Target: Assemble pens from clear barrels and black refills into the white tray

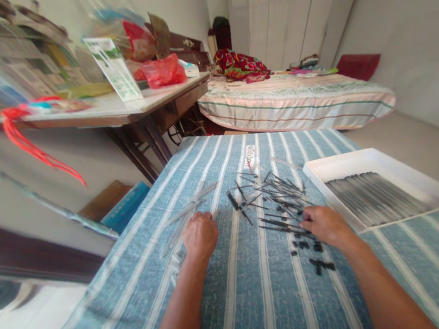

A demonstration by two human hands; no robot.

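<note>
My left hand (200, 235) is closed, knuckles up, beside several clear plastic pen barrels (196, 199). Whatever its curled fingers may hold is hidden. Small whitish clear pieces (175, 262) lie by that wrist. My right hand (327, 225) has thumb and fingers pinched together at the edge of a loose pile of thin black pen refills (282, 190); I cannot make out what is between the fingertips. Just below it several small black pen caps or plugs (318, 265) are scattered on the cloth.
A white open box (356, 161) with a row of pens (374, 198) stands at the right. The table has a blue striped cloth (248, 294). Behind are a cluttered side desk (139, 110) with hanging red cords (38, 151) and a bed (294, 98).
</note>
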